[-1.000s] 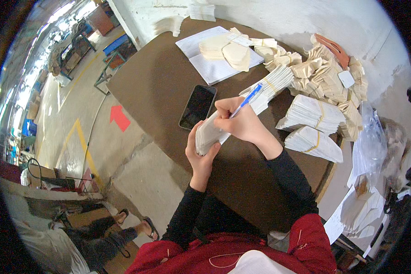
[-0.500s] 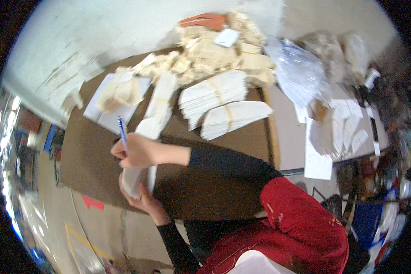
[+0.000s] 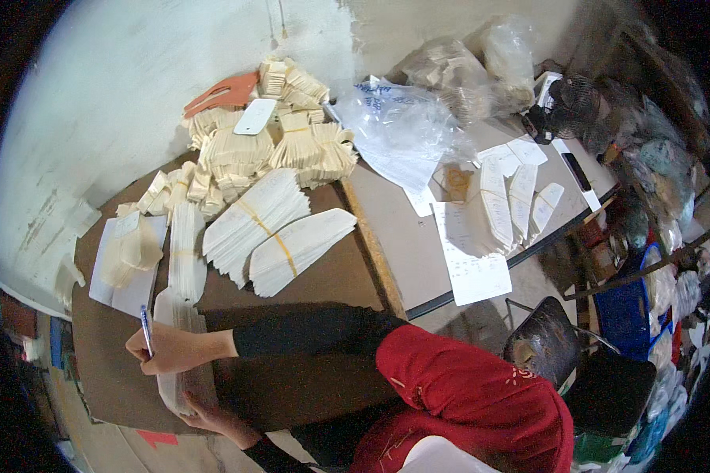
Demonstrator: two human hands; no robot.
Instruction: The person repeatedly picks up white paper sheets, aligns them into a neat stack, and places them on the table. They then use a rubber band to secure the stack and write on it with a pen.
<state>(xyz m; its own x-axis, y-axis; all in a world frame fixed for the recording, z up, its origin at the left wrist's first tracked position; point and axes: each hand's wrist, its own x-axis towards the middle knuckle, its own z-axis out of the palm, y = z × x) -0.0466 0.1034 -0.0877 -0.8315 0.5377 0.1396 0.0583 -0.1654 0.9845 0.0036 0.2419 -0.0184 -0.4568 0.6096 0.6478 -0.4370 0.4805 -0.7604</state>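
Observation:
A blue-and-white pen (image 3: 144, 318) stands nearly upright in my right hand (image 3: 175, 348), the fingers closed round it. That hand rests over a long stack of thin white cut pieces (image 3: 183, 385) at the table's left part. Below it, my left hand (image 3: 215, 419) grips the near end of the stack, its fingers partly hidden. The pen's tip is hidden behind my fingers. Just beyond lies another narrow white stack (image 3: 186, 240). To the right are two banded bundles of white pieces, the larger (image 3: 252, 225) behind the smaller (image 3: 304, 251).
Cream bundles (image 3: 237, 158) pile up at the back of the brown table (image 3: 308, 303), with an orange piece (image 3: 222, 93) on top. Cream pieces lie on a white sheet (image 3: 106, 272) at left. A grey table (image 3: 406, 268) at right carries plastic bags (image 3: 406, 130), papers and more banded pieces (image 3: 493, 201).
The view has swung to the right and steadied, so the tables sit further left and lower. My right hand still has the pen, and my left hand stays at the stack's near end.

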